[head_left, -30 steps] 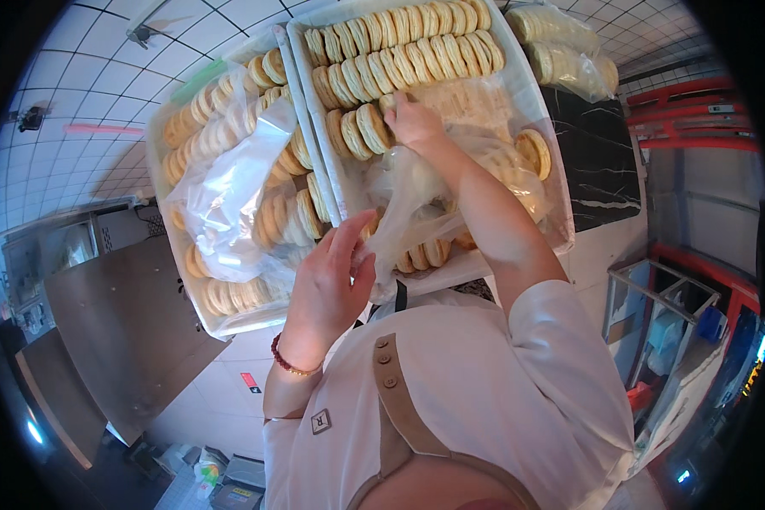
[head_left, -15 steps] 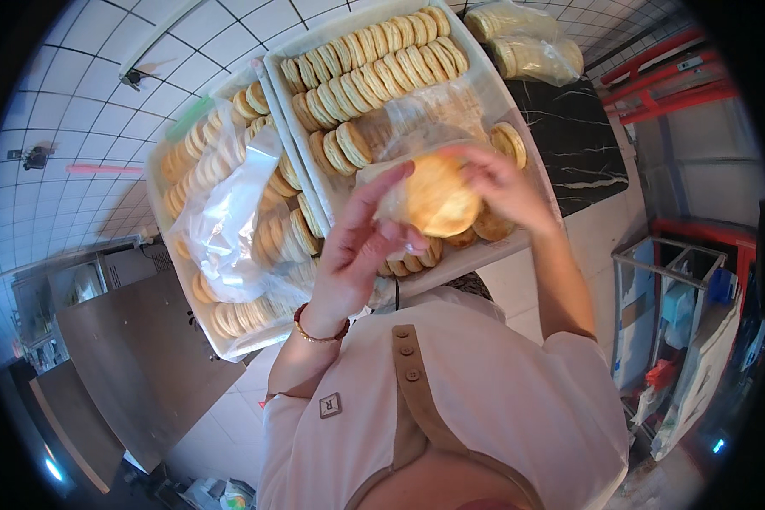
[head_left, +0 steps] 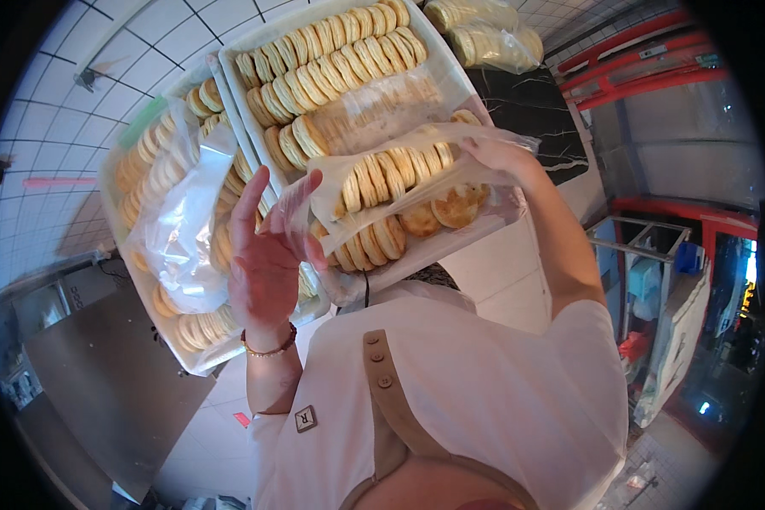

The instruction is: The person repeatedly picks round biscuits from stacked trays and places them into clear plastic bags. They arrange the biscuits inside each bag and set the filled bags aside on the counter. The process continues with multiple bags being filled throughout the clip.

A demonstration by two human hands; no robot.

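A clear plastic bag (head_left: pixel 425 200) with a row of round flatbreads (head_left: pixel 395 174) inside lies over the near right part of the right-hand white tray (head_left: pixel 229 81). My right hand (head_left: pixel 493 155) grips the bag's film at its right end, the fingers partly behind the plastic. At the other end, my left hand (head_left: pixel 268 255) has its fingers spread and upright; the film touches or passes just by its fingertips. More loose flatbreads (head_left: pixel 374 242) stand on edge below the bag, and a few browned ones lie flat beside them.
A second tray (head_left: pixel 200 361) on the left holds rows of flatbreads partly under a crumpled plastic bag (head_left: pixel 187 229). Bagged flatbreads (head_left: pixel 493 47) sit at the back on a black marbled counter (head_left: pixel 531 119). A metal-topped unit (head_left: pixel 102 365) stands at lower left, a rack (head_left: pixel 646 289) at right.
The single flatbread between my hands is no longer held up. My right hand now grips the bag, stretched across the row, and my left hand has opened and moved left.
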